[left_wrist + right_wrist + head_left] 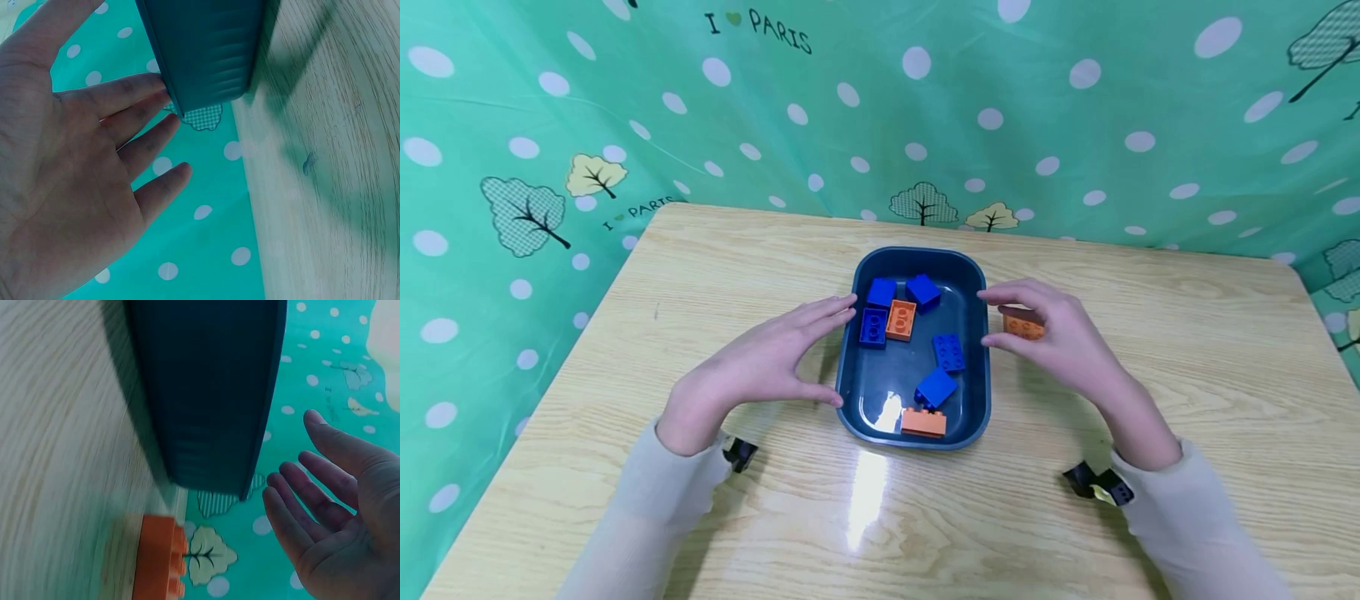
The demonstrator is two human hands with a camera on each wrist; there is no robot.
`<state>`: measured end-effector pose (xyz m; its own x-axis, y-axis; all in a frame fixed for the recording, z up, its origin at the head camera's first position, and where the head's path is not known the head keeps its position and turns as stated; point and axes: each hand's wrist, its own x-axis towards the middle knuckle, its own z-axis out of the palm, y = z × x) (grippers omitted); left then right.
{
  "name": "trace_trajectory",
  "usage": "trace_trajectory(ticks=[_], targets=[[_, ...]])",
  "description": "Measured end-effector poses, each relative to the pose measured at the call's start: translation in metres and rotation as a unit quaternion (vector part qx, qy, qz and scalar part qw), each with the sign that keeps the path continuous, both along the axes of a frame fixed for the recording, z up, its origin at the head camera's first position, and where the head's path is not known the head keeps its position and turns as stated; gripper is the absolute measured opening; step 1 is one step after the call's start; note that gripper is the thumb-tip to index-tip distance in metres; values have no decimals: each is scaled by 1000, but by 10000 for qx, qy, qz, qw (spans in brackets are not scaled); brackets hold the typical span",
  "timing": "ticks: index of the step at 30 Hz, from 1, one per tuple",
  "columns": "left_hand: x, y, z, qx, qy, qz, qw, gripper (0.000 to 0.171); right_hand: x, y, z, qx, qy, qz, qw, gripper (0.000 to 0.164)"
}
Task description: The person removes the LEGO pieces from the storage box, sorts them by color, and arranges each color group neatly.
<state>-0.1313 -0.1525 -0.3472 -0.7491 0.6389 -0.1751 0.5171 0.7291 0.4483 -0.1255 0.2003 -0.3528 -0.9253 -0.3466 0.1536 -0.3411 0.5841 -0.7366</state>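
Head view: on a pale wood-grain bench (760, 525), a dark blue plastic tub with rounded corners (868, 379), between both hands. Inside, five glossy blue plastic toy bricks (949, 352) and two orange plastic toy bricks (901, 320): toward the far end, three blue ones grouped about one orange, hollow underside up; along the right side, two more blue, close together; by the near wall, the other orange, tipped on its side, studs toward the far end. Outside, a lone orange studded plastic brick (1023, 325) on the bench, just right of the tub, partly hidden by the right hand (1067, 337). Left hand (760, 358) by the left rim, grip wide, thumb well apart from straight fingers, nothing held. Right hand by the right rim, grip moderately wide, fingers slightly bent, nothing held. Light grey sleeves (647, 492); beyond the bench, green cloth (820, 133) with white dots and printed trees. Left wrist view: fingers spread, index fingertip at the tub's rim, seemingly touching; little finger apart from it. Right wrist view: narrow gap between fingers and tub, fingers loosely curved; lone orange brick on the bench, studs up, apart from the hand.
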Motion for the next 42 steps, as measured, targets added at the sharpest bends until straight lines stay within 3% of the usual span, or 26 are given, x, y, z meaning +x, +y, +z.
trace_trajectory(ticks=[17, 26, 34, 42], targets=[[0, 1, 0, 69, 9, -14, 10000, 107, -13, -50, -4, -8, -238, 634, 9977, 49], [1, 0, 1, 64, 35, -68, 10000, 107, -22, -73, -10, 95, -847, 819, 9930, 61], [0, 1, 1, 50, 72, -118, 9999, 107, -33, -87, -20, 1090, -846, 686, 9881, 71], [0, 0, 2, 9, 73, -113, 9999, 106, -36, -95, -25, 1725, -772, 450, 9809, 69]])
